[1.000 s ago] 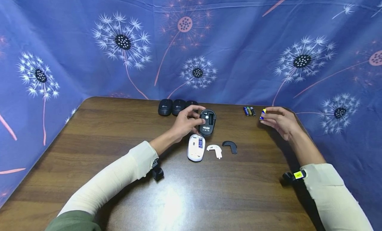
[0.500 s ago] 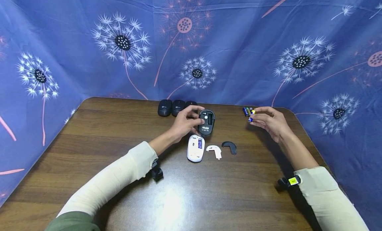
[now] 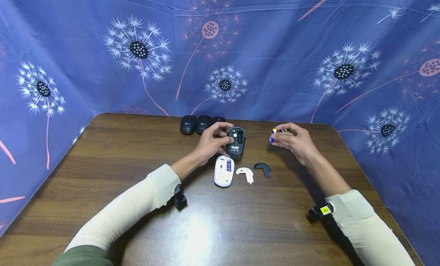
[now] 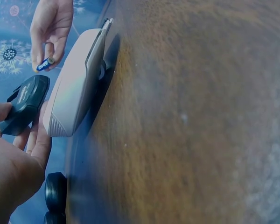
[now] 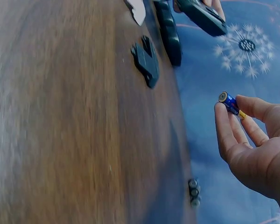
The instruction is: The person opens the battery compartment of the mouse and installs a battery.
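Note:
My left hand point(image 3: 212, 143) grips a black computer mouse point(image 3: 236, 147) by its side, underside facing me, with its battery slot uncovered. Between thumb and fingertips, my right hand point(image 3: 296, 142) pinches a blue and yellow battery point(image 3: 272, 136) to the right of that mouse. The right wrist view shows the battery point(image 5: 230, 103) with one end pointing away from the palm. Just below the black mouse, a white mouse point(image 3: 224, 175) lies upside down with a blue battery in its slot. Beside it lie a white battery cover point(image 3: 246, 174) and a black battery cover point(image 3: 264, 169).
Several black mice point(image 3: 188, 124) stand in a row at the table's back edge, partly behind my left hand. More batteries point(image 5: 194, 192) lie side by side near the back edge, mostly hidden by my right hand in the head view. A blue flowered cloth point(image 3: 261, 41) hangs behind the table point(image 3: 144, 220).
My right hand has moved left with the battery, passing in front of the other batteries and closer to the black mouse. The left hand keeps holding the mouse in nearly the same spot.

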The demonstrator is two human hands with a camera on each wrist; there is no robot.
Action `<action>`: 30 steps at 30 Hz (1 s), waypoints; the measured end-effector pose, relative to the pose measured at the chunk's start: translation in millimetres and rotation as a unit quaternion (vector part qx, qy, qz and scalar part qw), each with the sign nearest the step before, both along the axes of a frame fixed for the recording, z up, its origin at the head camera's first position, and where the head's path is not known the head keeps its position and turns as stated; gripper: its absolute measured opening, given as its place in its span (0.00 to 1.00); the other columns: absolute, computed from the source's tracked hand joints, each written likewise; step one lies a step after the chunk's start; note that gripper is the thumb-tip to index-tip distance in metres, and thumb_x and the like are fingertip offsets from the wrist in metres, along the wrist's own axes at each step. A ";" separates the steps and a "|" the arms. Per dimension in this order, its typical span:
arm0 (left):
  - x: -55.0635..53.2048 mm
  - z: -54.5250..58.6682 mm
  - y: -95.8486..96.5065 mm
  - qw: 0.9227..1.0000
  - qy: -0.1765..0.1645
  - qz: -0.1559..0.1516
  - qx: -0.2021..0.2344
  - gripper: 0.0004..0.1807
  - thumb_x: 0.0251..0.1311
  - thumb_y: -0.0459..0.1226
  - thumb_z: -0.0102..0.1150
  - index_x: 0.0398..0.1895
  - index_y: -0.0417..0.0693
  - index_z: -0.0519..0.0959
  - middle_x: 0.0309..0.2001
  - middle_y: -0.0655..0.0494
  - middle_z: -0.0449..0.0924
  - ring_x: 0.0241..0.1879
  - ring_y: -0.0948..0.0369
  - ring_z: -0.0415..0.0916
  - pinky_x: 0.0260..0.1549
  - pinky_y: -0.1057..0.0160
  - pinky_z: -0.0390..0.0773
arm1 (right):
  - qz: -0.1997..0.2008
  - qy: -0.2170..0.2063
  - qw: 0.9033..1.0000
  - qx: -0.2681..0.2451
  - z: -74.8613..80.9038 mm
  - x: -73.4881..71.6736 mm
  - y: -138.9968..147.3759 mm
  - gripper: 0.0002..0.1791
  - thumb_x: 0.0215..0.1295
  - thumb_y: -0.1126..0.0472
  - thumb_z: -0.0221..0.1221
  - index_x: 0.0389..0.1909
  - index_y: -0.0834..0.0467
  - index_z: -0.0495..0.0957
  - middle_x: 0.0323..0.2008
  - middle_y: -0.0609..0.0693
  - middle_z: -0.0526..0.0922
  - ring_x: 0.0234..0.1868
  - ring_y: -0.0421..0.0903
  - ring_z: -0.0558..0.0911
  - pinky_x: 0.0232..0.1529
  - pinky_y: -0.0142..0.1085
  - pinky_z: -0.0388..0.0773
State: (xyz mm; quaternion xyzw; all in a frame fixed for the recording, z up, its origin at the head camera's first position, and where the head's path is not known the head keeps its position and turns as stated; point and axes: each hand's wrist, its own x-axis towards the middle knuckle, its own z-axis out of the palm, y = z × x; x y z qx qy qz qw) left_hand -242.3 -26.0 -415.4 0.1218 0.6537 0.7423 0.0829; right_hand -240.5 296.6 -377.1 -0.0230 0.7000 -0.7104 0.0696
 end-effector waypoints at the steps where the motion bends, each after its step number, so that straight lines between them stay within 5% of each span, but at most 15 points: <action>1: -0.1 -0.5 -0.2 1.000 0.001 0.001 0.004 0.30 0.68 0.23 0.69 0.74 0.44 0.80 0.44 0.50 0.79 0.27 0.56 0.86 0.23 0.55 0.94 | 0.002 0.002 1.000 0.001 -0.7 -0.7 -3.0 0.16 0.76 0.74 0.69 0.59 0.65 0.78 0.44 0.47 0.90 0.44 0.43 0.93 0.54 0.36 0.96; 30: 1.7 -1.1 0.6 1.000 0.002 0.013 -0.017 0.29 0.68 0.24 0.70 0.72 0.46 0.81 0.40 0.51 0.79 0.25 0.58 0.85 0.22 0.57 0.93 | 0.020 0.035 0.999 0.022 6.6 -8.0 -70.1 0.21 0.75 0.73 0.68 0.64 0.69 0.76 0.40 0.45 0.91 0.41 0.41 0.92 0.51 0.34 0.96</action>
